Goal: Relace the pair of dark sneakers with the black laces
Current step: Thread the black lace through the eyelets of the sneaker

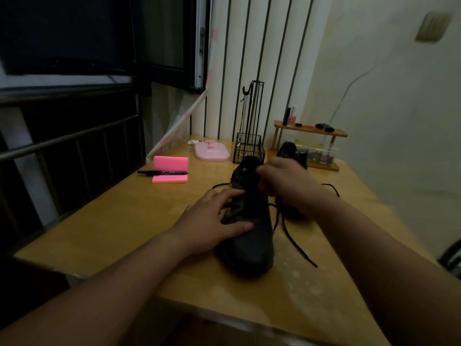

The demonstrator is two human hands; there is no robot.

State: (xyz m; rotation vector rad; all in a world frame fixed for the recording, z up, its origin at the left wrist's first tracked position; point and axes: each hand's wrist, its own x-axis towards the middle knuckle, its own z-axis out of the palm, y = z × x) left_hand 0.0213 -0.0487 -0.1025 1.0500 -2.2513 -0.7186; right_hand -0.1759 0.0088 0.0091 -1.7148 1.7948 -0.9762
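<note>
A dark sneaker [249, 236] stands on the wooden table [124, 221], toe toward me. My left hand [212, 218] rests on its left side, fingers straight along the eyelets and thumb across the toe. My right hand [282, 181] is curled at the tongue and collar; it seems to pinch the black lace [296, 245], though the fingertips are hidden. Loose lace ends trail to the right of the shoe and out to its left. The second dark sneaker [291, 153] lies behind my right hand, mostly hidden by it.
A pink sticky-note pad [170, 179] with a black marker [162, 172] lies at the left. A pink tray [212, 152], a black wire stand [249, 146] and a small wooden shelf [309, 132] with bottles stand at the back. A metal railing runs along the left.
</note>
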